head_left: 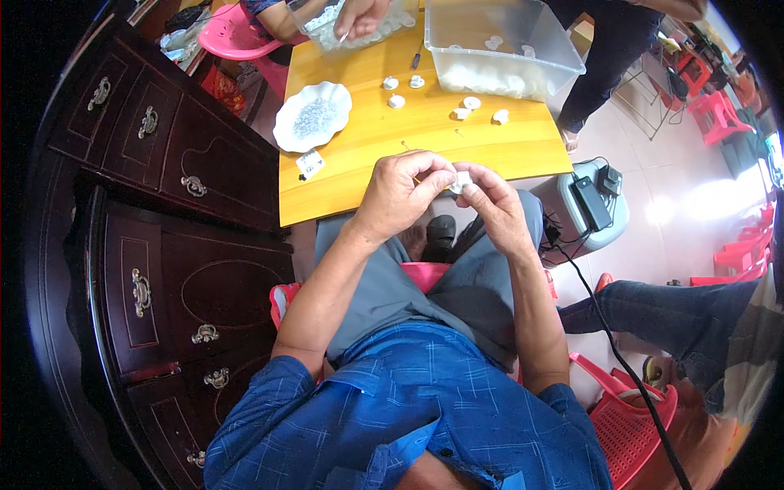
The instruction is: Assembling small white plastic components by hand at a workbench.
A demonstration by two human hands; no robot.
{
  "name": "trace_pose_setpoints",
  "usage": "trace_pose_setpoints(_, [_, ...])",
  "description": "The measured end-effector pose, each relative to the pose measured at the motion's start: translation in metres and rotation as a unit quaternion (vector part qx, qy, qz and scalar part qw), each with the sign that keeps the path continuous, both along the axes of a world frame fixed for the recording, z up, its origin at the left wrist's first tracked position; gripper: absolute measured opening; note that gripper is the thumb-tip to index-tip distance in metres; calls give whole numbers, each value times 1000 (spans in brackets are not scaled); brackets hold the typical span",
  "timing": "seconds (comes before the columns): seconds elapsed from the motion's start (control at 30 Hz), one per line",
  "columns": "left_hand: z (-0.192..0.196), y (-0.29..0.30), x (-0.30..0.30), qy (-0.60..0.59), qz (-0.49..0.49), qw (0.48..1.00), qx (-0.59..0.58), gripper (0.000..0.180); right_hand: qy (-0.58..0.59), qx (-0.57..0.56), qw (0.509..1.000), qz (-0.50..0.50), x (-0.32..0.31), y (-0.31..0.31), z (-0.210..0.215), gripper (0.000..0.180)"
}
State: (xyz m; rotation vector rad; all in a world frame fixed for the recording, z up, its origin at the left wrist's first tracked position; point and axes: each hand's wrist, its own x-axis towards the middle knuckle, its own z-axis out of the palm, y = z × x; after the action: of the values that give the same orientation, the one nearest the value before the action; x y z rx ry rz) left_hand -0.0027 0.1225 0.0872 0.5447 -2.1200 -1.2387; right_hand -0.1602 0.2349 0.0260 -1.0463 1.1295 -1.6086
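Note:
Above my lap, close to the table's near edge, my left hand (400,194) and my right hand (496,208) meet at a small white plastic part (463,178). The right thumb and fingers pinch it from the right. My left thumb and forefinger are closed against its left side, and whether they also hold a smaller piece is hidden. On the yellow table (367,184) ahead lie several similar white round parts (396,101), in two loose groups. A couple of tiny thin pieces lie nearer to my hands.
A scalloped white plate (282,131) of small clear pieces stands left, beside a small packet (310,164). A clear bin (506,61) of white parts stands far right. Another person's hand (359,18) is over a second clear container (392,34). Dark cabinets (155,212) flank the left.

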Motion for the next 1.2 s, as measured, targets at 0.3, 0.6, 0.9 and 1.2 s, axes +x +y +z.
trace_pose_setpoints(0.3, [0, -4, 1, -5, 18, 1000, -20, 8, 10, 7, 1000, 7, 1, -5, 4, 32])
trace_pose_setpoints(0.6, [1, 4, -2, 5, 28, 997, -76, 10, 7, 4, 1000, 8, 2, 1, -1, 33])
trace_pose_setpoints(0.9, [-3, 4, -1, 37, 32, 999, 8, 11, 9, -8, 1000, 20, 6, -4, 3, 32])
trace_pose_setpoints(1.2, [-11, 7, 0, 68, 14, 997, 23, 11, -37, 1, 999, 18, 10, 4, -2, 30])
